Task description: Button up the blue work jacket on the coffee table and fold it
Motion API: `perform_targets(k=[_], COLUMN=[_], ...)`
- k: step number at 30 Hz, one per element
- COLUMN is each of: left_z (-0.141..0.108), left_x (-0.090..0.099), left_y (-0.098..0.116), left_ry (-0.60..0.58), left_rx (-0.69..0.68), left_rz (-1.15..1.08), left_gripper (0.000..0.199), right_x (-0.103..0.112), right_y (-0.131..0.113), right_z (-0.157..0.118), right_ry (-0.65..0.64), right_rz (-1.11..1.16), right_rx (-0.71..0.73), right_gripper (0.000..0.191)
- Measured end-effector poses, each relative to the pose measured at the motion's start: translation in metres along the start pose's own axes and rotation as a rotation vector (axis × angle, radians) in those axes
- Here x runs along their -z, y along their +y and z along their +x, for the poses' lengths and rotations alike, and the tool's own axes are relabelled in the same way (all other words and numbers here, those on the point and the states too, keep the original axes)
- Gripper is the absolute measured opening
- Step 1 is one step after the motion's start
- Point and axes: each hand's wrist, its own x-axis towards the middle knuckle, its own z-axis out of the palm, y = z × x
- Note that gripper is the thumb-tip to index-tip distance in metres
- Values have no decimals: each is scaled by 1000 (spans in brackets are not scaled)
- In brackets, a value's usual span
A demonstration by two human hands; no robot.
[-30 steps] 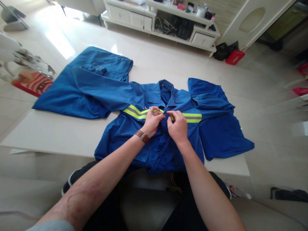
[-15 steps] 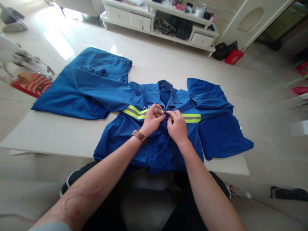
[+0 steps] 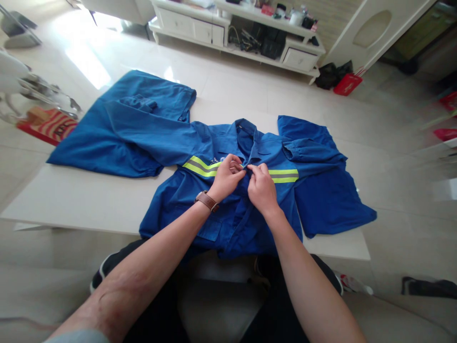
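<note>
A blue work jacket point(image 3: 214, 209) with a yellow-and-grey reflective stripe lies front up, collar away from me, its lower edge hanging over the near side of the table. My left hand point(image 3: 228, 175), a brown watch on its wrist, pinches the jacket's front edge below the collar. Close beside it, my right hand point(image 3: 261, 186) is closed on the other side of the same front opening. The fingertips of both hands almost meet; any button between them is too small to make out.
The low white table point(image 3: 78, 200) also bears folded blue garments, one at left point(image 3: 93, 128) and one at right point(image 3: 328, 200). A red striped box point(image 3: 46, 125) stands at the far left. Beyond the tiled floor is a white cabinet point(image 3: 200, 29), with a red bag point(image 3: 347, 84) near it.
Both hands stay at the jacket's front opening. The right fingers have curled in slightly; the jacket lies as before.
</note>
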Motion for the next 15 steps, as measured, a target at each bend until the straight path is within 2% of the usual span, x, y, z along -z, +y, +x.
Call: perform_targets(k=[2, 4, 8, 10, 13, 15], left_z=[-3, -9, -27, -32, -35, -35], left_x=[1, 1, -1, -1, 5, 12], left_y=[-1, 1, 12, 15, 16, 14], left_ry=[57, 93, 4, -17, -28, -105], left_rx=[68, 63, -52, -73, -79, -36], left_rz=[68, 246, 669, 804, 945, 992], left_gripper=[24, 24, 22, 22, 27, 23], right_x=[-2, -3, -4, -8, -16, -20], right_y=[2, 3, 6, 11, 19, 22], right_z=[1, 2, 3, 1, -5, -8], right_ry=[45, 61, 37, -45, -290, -409], right_rz=[46, 88, 150, 143, 84, 38], right_rx=[24, 38, 48, 38, 29, 51], right_gripper=[45, 42, 34, 36, 46, 50])
